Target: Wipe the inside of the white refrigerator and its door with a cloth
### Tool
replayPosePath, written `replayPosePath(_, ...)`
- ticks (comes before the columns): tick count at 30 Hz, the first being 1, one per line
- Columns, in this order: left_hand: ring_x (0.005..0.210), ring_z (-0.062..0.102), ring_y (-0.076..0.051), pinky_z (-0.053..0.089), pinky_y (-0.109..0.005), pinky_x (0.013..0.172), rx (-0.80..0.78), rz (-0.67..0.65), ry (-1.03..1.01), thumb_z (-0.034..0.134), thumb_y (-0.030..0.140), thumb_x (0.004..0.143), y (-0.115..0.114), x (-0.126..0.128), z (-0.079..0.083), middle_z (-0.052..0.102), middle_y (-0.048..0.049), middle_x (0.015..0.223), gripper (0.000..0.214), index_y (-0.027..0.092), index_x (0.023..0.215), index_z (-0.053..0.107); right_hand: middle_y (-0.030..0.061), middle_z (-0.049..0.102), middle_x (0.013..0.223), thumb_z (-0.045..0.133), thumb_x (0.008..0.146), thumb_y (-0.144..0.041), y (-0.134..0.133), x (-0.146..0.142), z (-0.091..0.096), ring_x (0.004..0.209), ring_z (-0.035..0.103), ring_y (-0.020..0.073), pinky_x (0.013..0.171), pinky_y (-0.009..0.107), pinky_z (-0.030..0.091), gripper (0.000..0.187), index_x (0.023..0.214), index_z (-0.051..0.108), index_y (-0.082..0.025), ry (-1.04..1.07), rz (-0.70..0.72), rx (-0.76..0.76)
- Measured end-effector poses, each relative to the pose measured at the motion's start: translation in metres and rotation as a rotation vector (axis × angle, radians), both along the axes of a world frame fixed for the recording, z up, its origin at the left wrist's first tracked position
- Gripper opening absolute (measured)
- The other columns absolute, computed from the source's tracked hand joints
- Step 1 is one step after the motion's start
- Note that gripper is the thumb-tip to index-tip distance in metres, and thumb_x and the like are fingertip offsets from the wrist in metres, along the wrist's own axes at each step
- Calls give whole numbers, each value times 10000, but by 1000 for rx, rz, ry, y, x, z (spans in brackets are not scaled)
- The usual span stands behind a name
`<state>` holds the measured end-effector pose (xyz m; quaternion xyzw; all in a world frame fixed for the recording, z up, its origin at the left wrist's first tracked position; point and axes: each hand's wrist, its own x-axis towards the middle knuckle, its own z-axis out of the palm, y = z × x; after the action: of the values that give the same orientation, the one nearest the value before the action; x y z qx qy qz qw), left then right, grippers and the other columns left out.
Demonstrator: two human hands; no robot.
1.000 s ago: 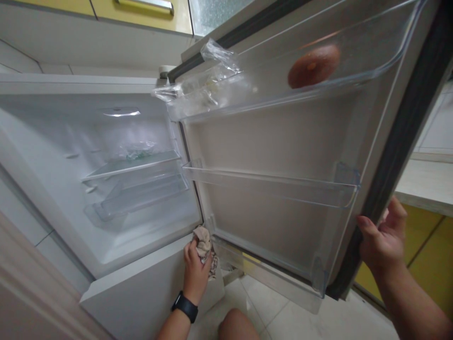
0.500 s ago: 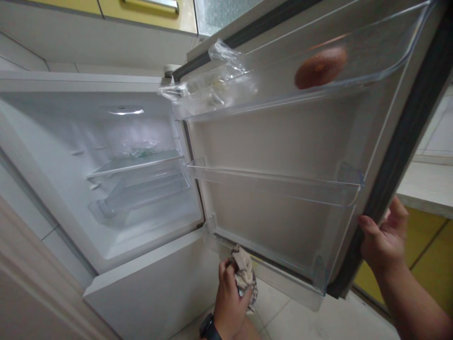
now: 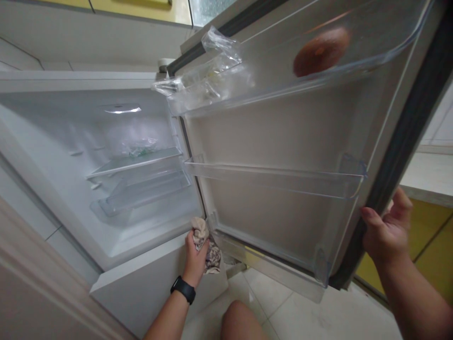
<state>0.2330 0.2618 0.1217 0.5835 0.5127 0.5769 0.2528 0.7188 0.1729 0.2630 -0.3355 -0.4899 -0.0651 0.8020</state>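
My left hand [image 3: 195, 259], with a black watch on the wrist, is closed on a beige crumpled cloth [image 3: 207, 245]. It presses the cloth against the bottom corner of the open fridge, where the door [image 3: 276, 137] meets the cabinet. My right hand [image 3: 386, 232] grips the outer edge of the door by its dark seal. The door has three clear shelves; the lowest shelf [image 3: 269, 262] runs just right of the cloth.
The top door shelf holds a brown round item [image 3: 320, 51] and a clear plastic bag [image 3: 212, 80]. Inside the fridge are glass shelves [image 3: 136, 163] with a small bag. My knee [image 3: 240, 321] shows over the tiled floor. Yellow cabinets stand right.
My left hand with the cloth swung right under the door's bottom edge, then came back left to the hinge corner. My right hand has stayed on the door edge.
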Motion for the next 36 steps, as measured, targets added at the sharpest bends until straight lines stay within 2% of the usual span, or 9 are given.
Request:
replayPosePath(6,1264,589,-240,444,-442,1139,-11,-40,41,613,426,958,-43,46,-17,567,-112,1327,496,241,1380,428,38,605,1502,902,604,-413,-4,-5,2,1432,529,320,1302,645,224,890,1429,569,-409,16,-24,-26)
replayPosePath(10,1212,596,-248,481,-474,1096,70,-40,136,605,344,965,-73,79,-18,559,-112,1251,423,228,1345,460,46,642,1453,892,620,-395,-5,-6,3,1359,585,302,1281,632,267,882,1438,561,-401,22,-5,-25)
replayPosePath(14,1246,595,-283,520,-494,1063,135,-75,255,643,255,918,-103,108,-21,546,-141,1290,449,231,1339,491,42,634,1468,872,643,-387,-5,-6,2,1367,583,297,1273,625,280,861,1440,548,-408,20,-3,-45)
replayPosePath(18,1271,593,-334,556,-499,1014,141,-141,420,695,159,821,-133,138,-35,508,-182,1375,559,228,1349,525,63,623,1474,847,676,-411,-7,-10,2,1386,571,305,1276,626,277,862,1467,506,-386,37,-8,-86)
replayPosePath(22,1214,613,-370,589,-481,940,233,-285,625,779,85,667,-154,158,-49,517,-181,1376,783,281,1387,541,55,590,1519,857,672,-428,-9,-10,1,1428,537,302,1282,627,271,869,1465,501,-394,31,-2,-86)
replayPosePath(25,1201,613,-360,595,-471,933,270,-306,669,765,46,634,-152,153,-49,511,-166,1366,890,317,1439,497,55,583,1535,861,678,-425,-9,-8,0,1429,539,306,1282,628,273,876,1475,498,-397,17,2,-92)
replayPosePath(27,1228,601,-345,588,-475,964,271,-261,633,731,34,657,-140,138,-42,483,-160,1393,883,318,1451,469,57,596,1516,856,682,-419,-10,-7,-2,1414,551,309,1280,636,276,870,1476,502,-395,14,-6,-98)
replayPosePath(33,1289,539,-329,490,-570,1100,235,31,392,632,191,889,-79,75,-5,476,-153,1348,572,238,1428,445,50,572,1551,852,680,-414,-10,-7,-3,1463,510,311,1284,655,254,892,1488,474,-397,17,-1,-115)
replayPosePath(36,1251,534,-334,457,-596,1118,209,156,304,631,280,916,-61,61,9,497,-131,1275,559,228,1444,453,47,552,1581,843,695,-405,-9,-7,-3,1483,493,307,1288,654,250,879,1493,472,-398,4,-8,-114)
